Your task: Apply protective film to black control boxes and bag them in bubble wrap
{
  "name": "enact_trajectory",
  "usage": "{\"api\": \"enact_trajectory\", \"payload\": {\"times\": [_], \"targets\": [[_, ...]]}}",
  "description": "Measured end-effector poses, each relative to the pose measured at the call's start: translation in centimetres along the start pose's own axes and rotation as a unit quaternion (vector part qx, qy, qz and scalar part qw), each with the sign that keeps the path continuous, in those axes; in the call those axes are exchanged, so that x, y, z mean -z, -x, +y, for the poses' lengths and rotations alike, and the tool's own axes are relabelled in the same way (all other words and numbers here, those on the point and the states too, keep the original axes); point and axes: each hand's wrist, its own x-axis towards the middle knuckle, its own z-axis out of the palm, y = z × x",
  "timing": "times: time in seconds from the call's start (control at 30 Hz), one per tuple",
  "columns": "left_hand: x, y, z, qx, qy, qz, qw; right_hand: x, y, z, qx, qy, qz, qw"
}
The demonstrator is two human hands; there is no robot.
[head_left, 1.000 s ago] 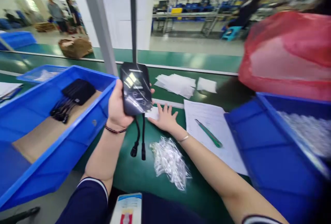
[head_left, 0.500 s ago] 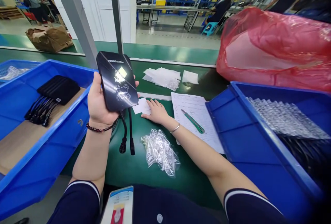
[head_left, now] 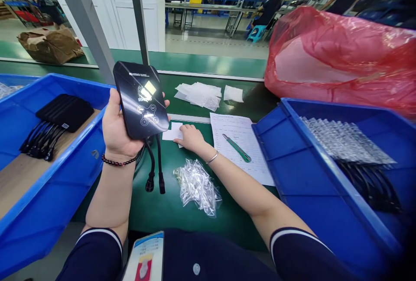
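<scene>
One blue bin (head_left: pixel 81 159) left of your grip, stack of black units (head_left: pixel 65 112) in it, count unclear. Your left hand (head_left: pixel 118 131) grasps one black device (head_left: pixel 141 101), resting across its palm; two cables (head_left: pixel 160 159) hang below that grip. Just right, white paper (head_left: pixel 172 133) under your right hand (head_left: pixel 194 138)'s fingers; can't tell if pinched. Farther right of both, one green cutter (head_left: pixel 237 148) on one printed sheet (head_left: pixel 242 127).

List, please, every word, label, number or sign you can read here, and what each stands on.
"RHINO": top of the black device.
Too small or glared to read: the device's smaller print, central lettering and button labels.
Too small to read: printed sheet, badge, white label on the stacked black units.
</scene>
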Motion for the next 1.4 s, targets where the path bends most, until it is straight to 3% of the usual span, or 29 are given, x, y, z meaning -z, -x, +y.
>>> {"api": "enact_trajectory", "payload": {"times": [0.23,0.47,0.63,0.8,0.9,1.0,1.13,1.23,1.33,1.4], "targets": [[0.1,0.0,-0.1,0.002,0.024,0.0,1.0,0.0,-1.2,0.5,-0.076,-0.048,-0.027,0.996],[0.2,0.0,0.0,0.009,0.029,-0.012,0.999,0.6,-2.3,1.8,-0.069,-0.117,-0.038,0.99],[0.4,0.0,0.1,0.014,0.044,-0.005,0.999,1.6,-1.5,3.5,-0.075,-0.175,-0.001,0.982],[0.5,0.0,0.1,0.008,0.037,-0.012,0.999,0.4,0.2,3.4,-0.104,-0.138,0.008,0.985],[0.4,0.1,0.1,0.008,0.026,-0.019,0.999,-1.2,0.8,2.3,-0.073,-0.088,0.019,0.993],[0.2,0.2,0.1,0.006,0.022,-0.018,1.0,-2.6,0.5,1.0,-0.008,-0.046,-0.013,0.999],[-0.3,0.4,-0.2,0.001,0.002,0.003,1.0,-2.1,-0.7,0.2,0.021,-0.044,-0.001,0.999],[-0.3,0.6,-0.5,0.001,-0.008,-0.011,1.0,0.4,-0.5,2.2,0.01,-0.048,0.039,0.998],[-0.2,0.7,-0.5,0.025,0.004,-0.035,0.999,3.2,1.9,6.7,-0.05,-0.052,0.075,0.995],[-0.2,0.6,-0.6,0.037,0.016,-0.02,0.999,4.1,4.1,10.3,-0.11,-0.056,0.077,0.989]]}}
